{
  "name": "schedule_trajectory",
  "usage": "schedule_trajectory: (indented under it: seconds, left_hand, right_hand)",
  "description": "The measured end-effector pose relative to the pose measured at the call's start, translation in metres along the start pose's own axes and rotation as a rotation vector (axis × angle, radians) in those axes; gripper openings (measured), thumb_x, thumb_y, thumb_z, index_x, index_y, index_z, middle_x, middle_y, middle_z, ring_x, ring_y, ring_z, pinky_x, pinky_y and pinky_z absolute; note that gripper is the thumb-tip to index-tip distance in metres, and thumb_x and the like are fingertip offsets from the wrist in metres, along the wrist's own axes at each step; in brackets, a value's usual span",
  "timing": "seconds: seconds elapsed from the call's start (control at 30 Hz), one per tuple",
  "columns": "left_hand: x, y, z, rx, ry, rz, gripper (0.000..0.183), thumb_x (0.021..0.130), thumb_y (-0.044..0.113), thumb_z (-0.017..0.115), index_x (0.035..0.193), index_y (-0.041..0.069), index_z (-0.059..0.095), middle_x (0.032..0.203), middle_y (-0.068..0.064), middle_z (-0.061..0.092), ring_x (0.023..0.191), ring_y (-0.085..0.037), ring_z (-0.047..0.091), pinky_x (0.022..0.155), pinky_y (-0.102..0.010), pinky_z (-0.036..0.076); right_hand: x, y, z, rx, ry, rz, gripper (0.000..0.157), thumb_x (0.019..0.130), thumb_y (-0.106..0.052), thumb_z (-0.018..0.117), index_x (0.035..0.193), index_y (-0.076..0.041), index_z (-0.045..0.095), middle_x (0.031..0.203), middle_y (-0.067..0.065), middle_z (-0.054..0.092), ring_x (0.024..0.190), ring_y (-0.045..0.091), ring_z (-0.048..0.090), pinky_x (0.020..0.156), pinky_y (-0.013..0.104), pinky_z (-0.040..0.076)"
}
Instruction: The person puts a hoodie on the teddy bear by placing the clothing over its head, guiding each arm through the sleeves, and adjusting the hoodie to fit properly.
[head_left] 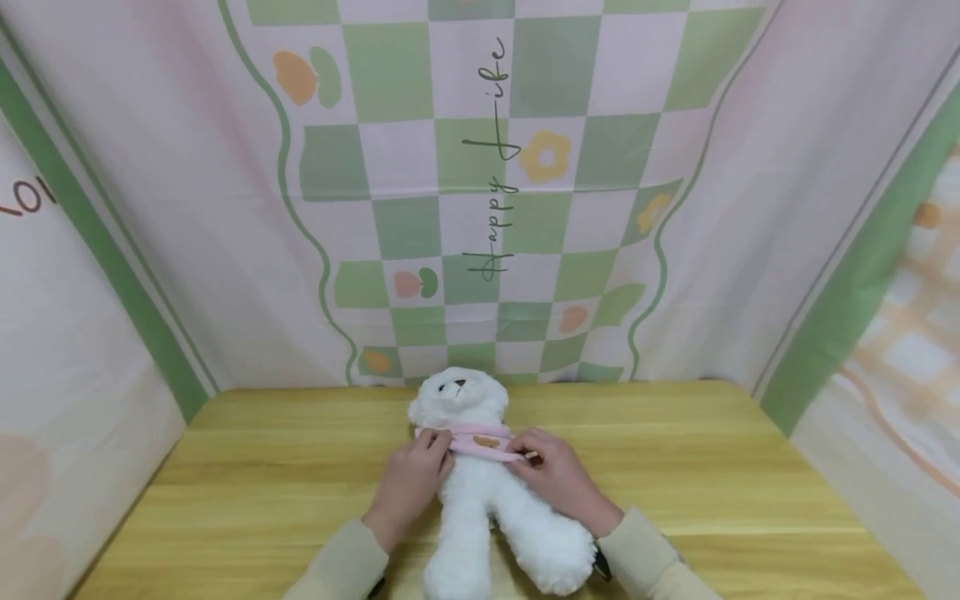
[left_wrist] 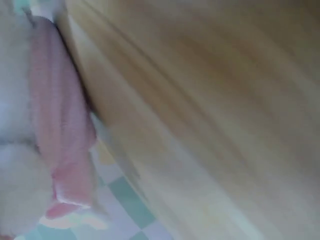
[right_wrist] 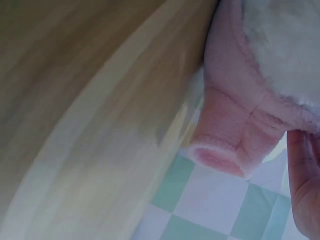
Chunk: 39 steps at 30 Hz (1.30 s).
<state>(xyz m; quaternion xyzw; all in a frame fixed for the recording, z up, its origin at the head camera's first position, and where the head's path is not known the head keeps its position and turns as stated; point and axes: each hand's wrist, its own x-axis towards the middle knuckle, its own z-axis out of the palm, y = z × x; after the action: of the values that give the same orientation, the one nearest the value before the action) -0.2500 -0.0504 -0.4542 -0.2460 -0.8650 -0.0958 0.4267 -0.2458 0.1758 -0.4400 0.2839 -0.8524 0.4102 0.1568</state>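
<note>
A white plush bear (head_left: 465, 492) lies face up, its head toward the back edge and its legs toward me. A pink top (head_left: 467, 439) with a small brown patch is bunched around its upper body. My left hand (head_left: 411, 479) pinches the left side of the top's lower edge. On the other side my right hand (head_left: 557, 473) pinches the hem between thumb and fingers. In the right wrist view, a pink sleeve (right_wrist: 227, 125) hangs with its cuff opening showing no paw. More pink cloth (left_wrist: 60, 100) shows beside white fur in the left wrist view.
A wood-grain table (head_left: 712, 467) lies under the bear. Behind it hangs a cloth (head_left: 405, 67) with green and white checks, flowers and the words "Happy Life". Patterned cloths also close in the left and right sides.
</note>
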Motion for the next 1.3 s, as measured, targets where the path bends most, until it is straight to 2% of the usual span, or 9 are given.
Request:
schedule_trajectory:
  seconds: [0.07, 0.13, 0.27, 0.4, 0.5, 0.6, 0.77, 0.93, 1.3]
  left_hand:
    - [0.001, -0.001, -0.003, 0.012, -0.028, 0.037, 0.02, 0.072, 0.011, 0.077, 0.087, 0.009, 0.065, 0.08, -0.004, 0.065, 0.059, -0.013, 0.061, 0.045, -0.022, 0.049]
    - [0.004, -0.004, -0.006, -0.093, -0.133, 0.018, 0.015, 0.076, 0.009, 0.073, 0.09, 0.007, 0.066, 0.083, -0.005, 0.067, 0.064, -0.015, 0.064, 0.05, -0.023, 0.052]
    - [0.012, -0.027, -0.021, -0.507, -0.517, -0.071, 0.026, 0.086, 0.011, 0.06, 0.111, 0.004, 0.066, 0.109, -0.009, 0.065, 0.096, -0.023, 0.064, 0.082, -0.034, 0.055]
    - [0.019, -0.053, -0.038, -0.861, -0.918, -0.156, 0.06, 0.082, 0.017, 0.061, 0.14, 0.006, 0.046, 0.144, -0.016, 0.042, 0.132, -0.038, 0.041, 0.105, -0.054, 0.042]
    - [0.021, -0.063, -0.044, -0.986, -1.06, -0.164, 0.071, 0.082, 0.012, 0.064, 0.146, 0.005, 0.036, 0.152, -0.02, 0.029, 0.138, -0.043, 0.03, 0.109, -0.057, 0.037]
    - [0.021, -0.062, -0.042, -0.932, -1.015, -0.116, 0.064, 0.083, 0.007, 0.067, 0.142, 0.002, 0.041, 0.146, -0.021, 0.036, 0.131, -0.039, 0.04, 0.107, -0.049, 0.043]
    - [0.018, -0.049, -0.028, -0.63, -0.769, 0.001, 0.041, 0.081, 0.01, 0.071, 0.119, 0.002, 0.06, 0.126, -0.013, 0.055, 0.11, -0.027, 0.058, 0.096, -0.036, 0.052]
    - [0.015, -0.038, -0.021, -0.447, -0.622, 0.056, 0.021, 0.082, 0.01, 0.071, 0.1, 0.008, 0.061, 0.11, -0.005, 0.059, 0.091, -0.016, 0.061, 0.08, -0.024, 0.056]
    - [0.005, -0.023, -0.016, -0.272, -0.371, 0.009, 0.028, 0.076, 0.008, 0.076, 0.075, 0.014, 0.049, 0.08, 0.005, 0.05, 0.071, -0.007, 0.046, 0.058, -0.016, 0.043]
  right_hand:
    - [0.001, -0.001, 0.0, -0.011, -0.01, -0.002, 0.008, 0.085, -0.005, 0.068, 0.087, -0.012, 0.068, 0.085, 0.0, 0.064, 0.071, -0.004, 0.049, 0.061, 0.017, 0.049]
    - [0.002, -0.002, 0.0, -0.019, -0.015, -0.002, 0.008, 0.085, -0.004, 0.067, 0.088, -0.011, 0.068, 0.084, 0.0, 0.064, 0.07, -0.004, 0.048, 0.061, 0.017, 0.049]
    - [0.004, -0.001, 0.001, -0.02, -0.015, 0.018, 0.008, 0.085, -0.003, 0.067, 0.089, -0.01, 0.068, 0.084, 0.001, 0.064, 0.071, -0.003, 0.05, 0.062, 0.017, 0.05]
    - [0.005, 0.0, 0.001, -0.005, -0.024, 0.042, 0.007, 0.086, -0.004, 0.066, 0.089, -0.009, 0.067, 0.086, 0.002, 0.065, 0.073, -0.002, 0.052, 0.064, 0.018, 0.051]
    - [0.005, 0.001, 0.0, 0.011, -0.044, 0.048, 0.005, 0.087, -0.005, 0.066, 0.091, -0.009, 0.068, 0.087, 0.002, 0.064, 0.074, -0.003, 0.052, 0.064, 0.018, 0.052]
    - [0.005, 0.001, 0.0, 0.027, -0.05, 0.048, 0.005, 0.088, -0.006, 0.065, 0.091, -0.009, 0.068, 0.086, 0.002, 0.064, 0.072, -0.003, 0.051, 0.063, 0.018, 0.051]
    - [0.004, -0.001, 0.002, 0.047, -0.058, 0.071, 0.003, 0.089, -0.01, 0.065, 0.089, -0.011, 0.068, 0.085, 0.001, 0.063, 0.072, -0.002, 0.051, 0.061, 0.018, 0.05]
    - [0.001, -0.001, 0.003, 0.078, -0.071, 0.102, 0.004, 0.089, -0.009, 0.065, 0.086, -0.011, 0.066, 0.086, 0.003, 0.064, 0.075, -0.003, 0.053, 0.061, 0.018, 0.052]
    - [-0.002, 0.0, 0.001, 0.102, -0.07, 0.044, 0.004, 0.088, -0.011, 0.067, 0.088, -0.006, 0.066, 0.086, 0.005, 0.062, 0.077, -0.004, 0.052, 0.059, 0.017, 0.052]
